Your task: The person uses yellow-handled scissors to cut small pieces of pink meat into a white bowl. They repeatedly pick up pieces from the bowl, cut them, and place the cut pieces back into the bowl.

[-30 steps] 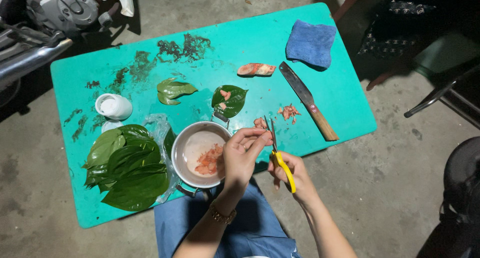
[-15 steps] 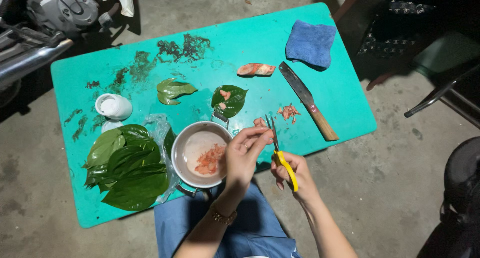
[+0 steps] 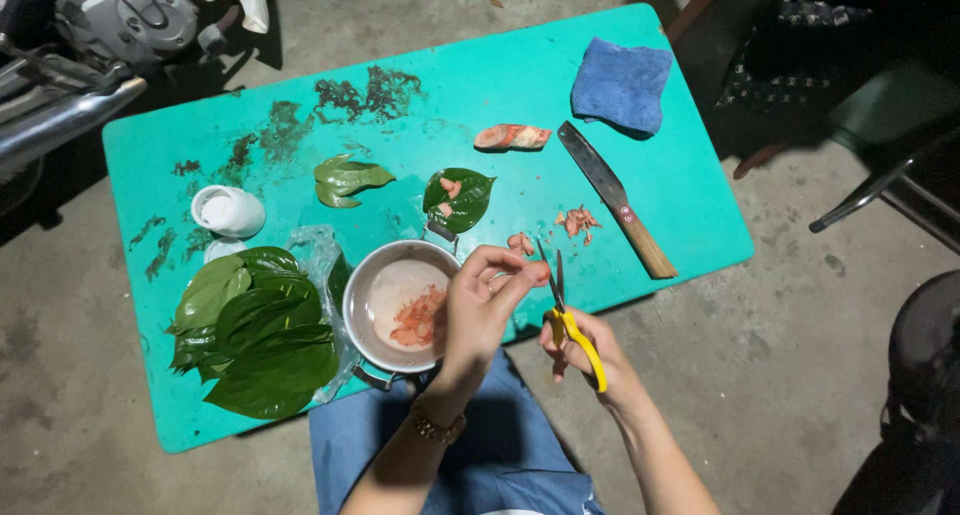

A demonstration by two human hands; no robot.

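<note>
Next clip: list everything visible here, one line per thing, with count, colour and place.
table: one, turquoise, scuffed, centre
leaf stack: one pile, green, table's near left
bowl: one, metal, holds orange-pink shreds, near edge
loose leaves: green, mid-table
leaf with pieces: one, green, centre
white jar: one, left
pinkish chunk: one, far centre
pinkish scraps: small heap, beside knife
knife: one, wooden handle, right
cloth: one, blue, far right corner
scissors: one, yellow handles
motorbike: part, top left
left hand: pinching a small piece
right hand: holds scissors
</note>
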